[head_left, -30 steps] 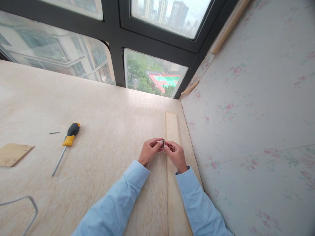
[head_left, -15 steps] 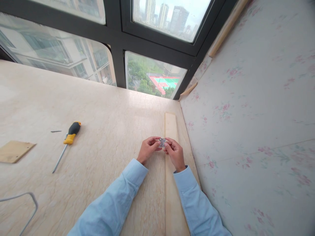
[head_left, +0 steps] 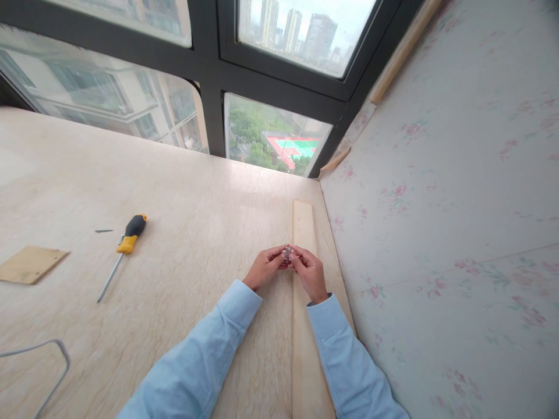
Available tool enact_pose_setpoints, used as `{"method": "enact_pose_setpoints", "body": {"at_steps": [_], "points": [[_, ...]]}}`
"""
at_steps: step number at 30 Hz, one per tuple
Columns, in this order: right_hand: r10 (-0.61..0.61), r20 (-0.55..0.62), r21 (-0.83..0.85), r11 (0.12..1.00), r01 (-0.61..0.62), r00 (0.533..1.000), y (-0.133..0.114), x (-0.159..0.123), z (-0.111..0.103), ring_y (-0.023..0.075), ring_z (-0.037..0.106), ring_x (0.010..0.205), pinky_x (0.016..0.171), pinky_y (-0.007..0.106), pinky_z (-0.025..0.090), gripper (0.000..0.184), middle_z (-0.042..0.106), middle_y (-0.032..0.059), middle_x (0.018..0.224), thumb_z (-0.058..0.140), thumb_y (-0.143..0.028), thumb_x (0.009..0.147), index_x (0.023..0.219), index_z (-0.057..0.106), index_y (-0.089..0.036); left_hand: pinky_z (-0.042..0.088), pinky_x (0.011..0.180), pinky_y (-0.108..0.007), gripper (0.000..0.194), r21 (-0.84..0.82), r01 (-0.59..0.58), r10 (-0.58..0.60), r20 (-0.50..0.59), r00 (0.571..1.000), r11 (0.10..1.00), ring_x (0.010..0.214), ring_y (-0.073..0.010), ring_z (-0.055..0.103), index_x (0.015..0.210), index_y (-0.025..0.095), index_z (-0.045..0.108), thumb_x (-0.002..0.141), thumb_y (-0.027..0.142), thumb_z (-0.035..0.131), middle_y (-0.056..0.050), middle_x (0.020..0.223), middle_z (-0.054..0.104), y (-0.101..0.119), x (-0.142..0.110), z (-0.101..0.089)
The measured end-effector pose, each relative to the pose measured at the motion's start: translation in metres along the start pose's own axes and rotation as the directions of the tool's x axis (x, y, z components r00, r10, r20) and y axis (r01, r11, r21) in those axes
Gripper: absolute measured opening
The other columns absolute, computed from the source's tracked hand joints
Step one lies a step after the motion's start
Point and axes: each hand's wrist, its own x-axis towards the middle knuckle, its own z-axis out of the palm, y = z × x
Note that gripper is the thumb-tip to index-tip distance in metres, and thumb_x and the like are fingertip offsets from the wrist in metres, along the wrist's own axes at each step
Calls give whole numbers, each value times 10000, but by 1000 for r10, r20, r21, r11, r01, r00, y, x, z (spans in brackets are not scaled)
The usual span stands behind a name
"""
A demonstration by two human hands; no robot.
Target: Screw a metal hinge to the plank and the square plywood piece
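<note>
A small metal hinge (head_left: 287, 254) is held between my two hands, folded narrower so that mostly its knuckle edge shows. My left hand (head_left: 267, 267) pinches it from the left with thumb and fingers. From the right, my right hand (head_left: 309, 272) grips its other side the same way. Both hands are over the edge of a long pale wooden board (head_left: 303, 224), which lies lengthwise beneath my right forearm. Fingers hide much of the hinge leaves.
To the left lie a yellow-and-black screwdriver (head_left: 131, 234), a small thin dark piece (head_left: 103, 231) and a flat tan plate with holes (head_left: 32, 265). A grey-white cable (head_left: 61, 349) curves at lower left. Floral-papered wall (head_left: 414, 233) bounds the right; dark-framed windows (head_left: 209, 99) stand ahead.
The hinge has gone from lying opened flat to folded, its leaves now closer together. My hands have drawn nearer each other. The view has shifted slightly.
</note>
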Motion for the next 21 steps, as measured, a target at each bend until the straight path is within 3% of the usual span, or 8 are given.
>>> {"method": "enact_pose_setpoints", "body": {"at_steps": [6,14,21], "points": [[-9,-10,0,1000,9,1000,-2,1,-1,152,642,693,623,279,547,303,696,65,903,638,-358,804,1050,702,-193,534,827,-342,488,82,18,-19,12,1000,996,922,-202,661,1191,137,642,802,431,643,-121,1088,688,5,-1,0],[49,-73,73,996,-44,996,-2,1,-1,141,603,612,594,284,522,294,675,28,745,684,-363,750,972,680,-170,554,758,-326,398,63,18,-10,-119,993,998,808,-187,674,944,105,684,710,423,737,-114,949,708,8,-3,2],[47,-65,68,997,-43,997,0,1,-1,157,626,661,638,304,539,307,704,67,842,686,-362,757,990,676,-163,545,774,-312,367,102,4,3,-73,997,995,833,-183,672,958,123,703,739,417,713,-101,954,713,6,-2,4]]}}
